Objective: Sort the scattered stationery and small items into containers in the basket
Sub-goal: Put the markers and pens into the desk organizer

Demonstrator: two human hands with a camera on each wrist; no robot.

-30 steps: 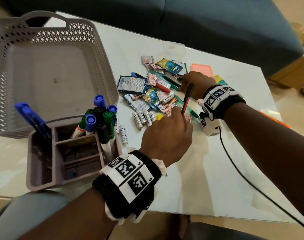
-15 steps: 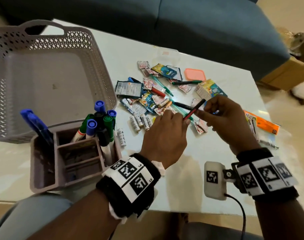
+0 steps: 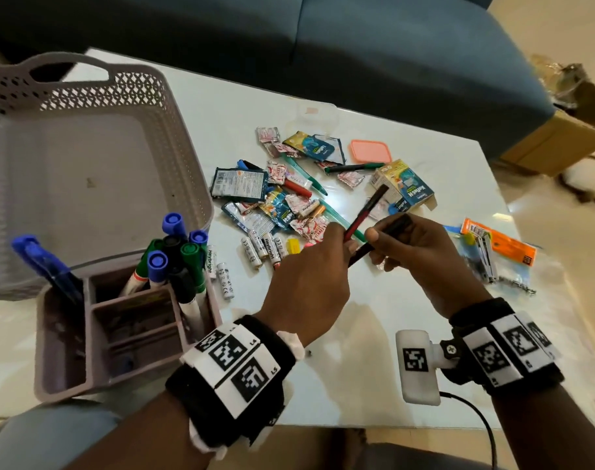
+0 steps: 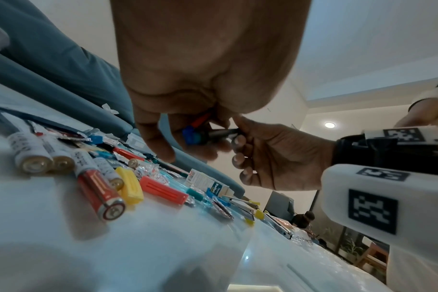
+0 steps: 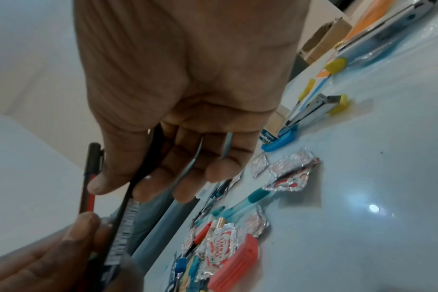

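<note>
Near table edge (image 3: 357, 412): bare strip of top in front of both wrists. Left hand (image 3: 309, 279) grips red-black pen (image 3: 365, 212), tip tilted up and away. Right hand (image 3: 421, 245) pinches black pen (image 3: 387, 228); the two pens cross, possibly touching, view blurred. Organizer (image 3: 65, 374) at near-left edge holds markers (image 3: 174, 252). Batteries (image 3: 262, 247) just beyond left hand, then the sachet pile (image 3: 279, 205). Basket (image 3: 187, 157) far left, overhanging organizer.

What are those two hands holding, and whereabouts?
Left hand grips a red-and-black pen at its lower end; right hand pinches a black pen mid-barrel.
</note>
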